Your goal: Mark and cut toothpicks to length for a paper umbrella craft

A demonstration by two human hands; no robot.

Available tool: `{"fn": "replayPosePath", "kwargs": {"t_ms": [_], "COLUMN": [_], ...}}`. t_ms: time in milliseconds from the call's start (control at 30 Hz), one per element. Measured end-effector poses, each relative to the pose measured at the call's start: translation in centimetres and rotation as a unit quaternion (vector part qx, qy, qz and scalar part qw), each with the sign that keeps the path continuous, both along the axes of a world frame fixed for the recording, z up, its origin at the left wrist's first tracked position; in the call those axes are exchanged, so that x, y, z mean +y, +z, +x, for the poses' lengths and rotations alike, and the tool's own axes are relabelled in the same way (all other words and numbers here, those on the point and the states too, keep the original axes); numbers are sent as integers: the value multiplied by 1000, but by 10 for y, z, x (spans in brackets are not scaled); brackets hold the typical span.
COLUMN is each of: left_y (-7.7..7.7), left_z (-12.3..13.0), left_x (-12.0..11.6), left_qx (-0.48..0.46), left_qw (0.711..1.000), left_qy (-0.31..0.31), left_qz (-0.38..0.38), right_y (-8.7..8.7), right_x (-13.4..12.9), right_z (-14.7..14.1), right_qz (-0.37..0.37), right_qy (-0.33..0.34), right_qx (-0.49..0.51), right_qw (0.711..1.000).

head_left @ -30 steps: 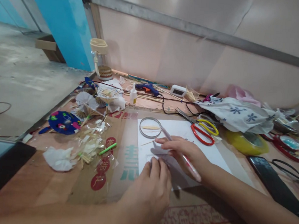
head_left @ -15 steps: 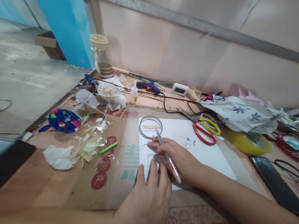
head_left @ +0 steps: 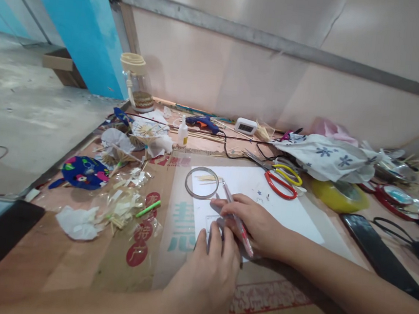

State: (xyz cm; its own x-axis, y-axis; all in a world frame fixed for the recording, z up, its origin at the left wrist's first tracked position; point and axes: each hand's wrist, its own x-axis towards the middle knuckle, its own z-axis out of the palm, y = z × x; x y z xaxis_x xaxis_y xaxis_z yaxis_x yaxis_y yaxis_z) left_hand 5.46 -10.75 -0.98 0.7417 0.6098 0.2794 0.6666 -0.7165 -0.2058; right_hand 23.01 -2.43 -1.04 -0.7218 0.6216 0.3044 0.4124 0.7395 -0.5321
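Note:
My right hand [head_left: 253, 219] grips a clear pen [head_left: 238, 220], its tip pointing away from me over white paper [head_left: 299, 218]. My left hand [head_left: 210, 269] lies with fingers stretched over the paper's near-left part. Under its fingertips is a clear flat piece [head_left: 211, 220], mostly covered, so its kind is unclear. Just beyond the right fingertips, a thin grey ring [head_left: 185, 184] lies partly over the paper's left edge. Several thin pale sticks [head_left: 207, 178] lie on the paper, partly inside the ring. Small blue flower marks [head_left: 259, 193] show on the sheet.
Scissors [head_left: 280, 185] with red and yellow handles lie at the paper's far right. Behind are a glue bottle [head_left: 182, 132], a glue gun [head_left: 203, 123] and a white digital clock [head_left: 246, 126]. Yellow tape [head_left: 338, 196] and a black phone [head_left: 380, 255] are right; scraps [head_left: 128, 199] lie left.
The ring has slid left relative to the paper and now overhangs its edge. My right hand with the pen is slightly farther right. The view has shifted a little.

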Motion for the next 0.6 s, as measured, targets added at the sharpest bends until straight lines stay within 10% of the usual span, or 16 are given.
{"fn": "replayPosePath", "kwargs": {"t_ms": [600], "left_y": [0], "left_z": [-2], "left_x": [0], "left_qx": [12], "left_qw": [1000], "left_qy": [5], "left_qz": [18], "right_y": [15], "right_x": [29], "right_z": [-4], "right_qz": [79], "right_qy": [-23], "right_qx": [9], "right_qw": [997]}}
